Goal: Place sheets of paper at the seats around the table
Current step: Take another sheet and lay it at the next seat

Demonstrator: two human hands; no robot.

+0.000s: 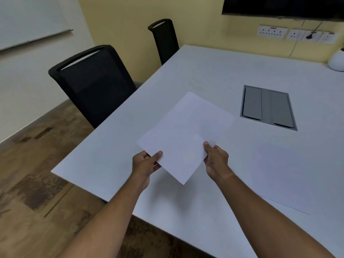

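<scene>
On the far left a whiteboard (28, 25) hangs on the wall, and below it the wooden floor (28, 174) runs up to the near chair (93, 82), black and mesh-backed, pushed in at the left edge of the table (204, 71). A second chair (164, 40) stands further along the same edge.

Our left hand (146, 163) holds the lower left edge of the sheets of paper (186, 131), thumb on top and fingers curled beneath, a pinch rather than a clench. The sheets hang just above the tabletop, near its front left corner and roughly level with the near chair's seat. We see at least two sheets, the upper one slid askew over the lower; how many more lie under them we cannot tell.

Our right hand (216, 158) pinches the right edge of the nearer sheet in the same way, thumb over, fingers under.

We judge the paper very light and limp: held by one edge it would droop, and a quick move could make it flutter or crease. The sheets look smooth and likely slide over each other easily, so peeling off one needs a thumb pushing the top sheet sideways while the other hand keeps the rest. An edge or corner is the sensible place to hold.

Further right, another sheet (288, 174) lies flat on the table, then a grey cable hatch (268, 107), wall sockets (271, 31), and a white pot (337, 61).
</scene>
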